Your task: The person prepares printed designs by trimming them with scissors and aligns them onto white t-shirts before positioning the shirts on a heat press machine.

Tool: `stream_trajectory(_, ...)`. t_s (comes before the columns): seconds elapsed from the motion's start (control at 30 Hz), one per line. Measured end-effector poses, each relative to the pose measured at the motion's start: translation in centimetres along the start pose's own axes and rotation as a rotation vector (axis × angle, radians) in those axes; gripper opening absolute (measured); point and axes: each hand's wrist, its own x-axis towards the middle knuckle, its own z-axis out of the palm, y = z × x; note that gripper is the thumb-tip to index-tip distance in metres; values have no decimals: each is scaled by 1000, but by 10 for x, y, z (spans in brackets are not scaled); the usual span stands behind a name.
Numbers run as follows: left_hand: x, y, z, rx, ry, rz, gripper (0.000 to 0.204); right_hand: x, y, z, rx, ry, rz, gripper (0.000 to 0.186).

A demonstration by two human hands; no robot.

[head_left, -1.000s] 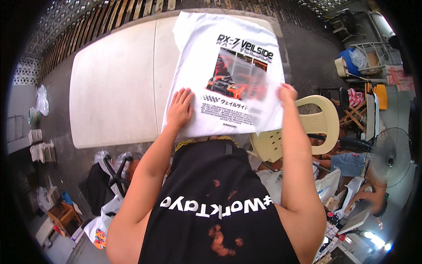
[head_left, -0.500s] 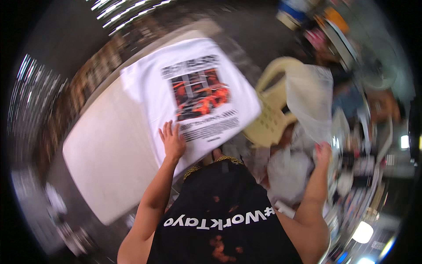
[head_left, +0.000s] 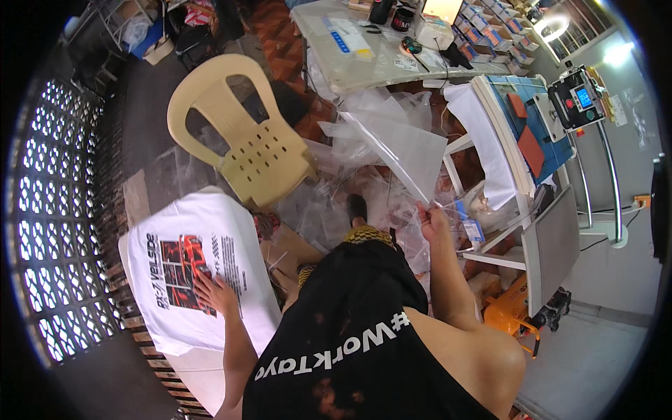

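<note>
A white T-shirt [head_left: 183, 262] with a red and black car print lies spread on a white tabletop [head_left: 192, 371] to my left. Flat on the print rests my left hand [head_left: 215, 290], its fingers spread and holding nothing. Out to the right, my right hand [head_left: 434, 222] pinches the near end of a clear plastic sheet [head_left: 402, 150]. That sheet slants away to the upper left, above a heap of loose clear film [head_left: 378, 189] on the floor.
A cream plastic chair [head_left: 259, 162] stands ahead. Beyond it is a worktable [head_left: 325, 59] with tools. At the right, a heat press [head_left: 523, 129] with a control box [head_left: 579, 101] sits on a white frame, white cloth [head_left: 483, 150] draped on it. An orange machine [head_left: 505, 308] stands below.
My view has swung to the right, so the shirt now appears at lower left. The left hand stays on it. The plastic sheet, still in my right hand, has tipped over to the left.
</note>
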Motion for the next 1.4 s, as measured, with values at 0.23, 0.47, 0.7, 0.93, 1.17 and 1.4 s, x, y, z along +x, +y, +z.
stream_trajectory(0.23,-6,17,18,32,-105,-200,63,50,-79,184,-151,-157,-274,44)
stream_trajectory(0.47,-62,87,-9,45,-324,-419,72,219,-61,328,-1046,9,-536,46)
stream_trajectory(0.7,-94,115,-32,16,-265,-211,70,271,-27,271,-1378,94,-531,43)
stream_trajectory(0.93,-81,-24,-24,79,-131,-865,63,211,-43,202,-1520,-183,-677,27)
stream_trajectory(1.17,-10,-183,-5,103,-208,-1025,62,69,25,-30,-2221,-311,-485,22)
stream_trajectory(1.4,104,-270,13,-425,249,-878,59,-66,73,-79,-2145,-395,-254,31)
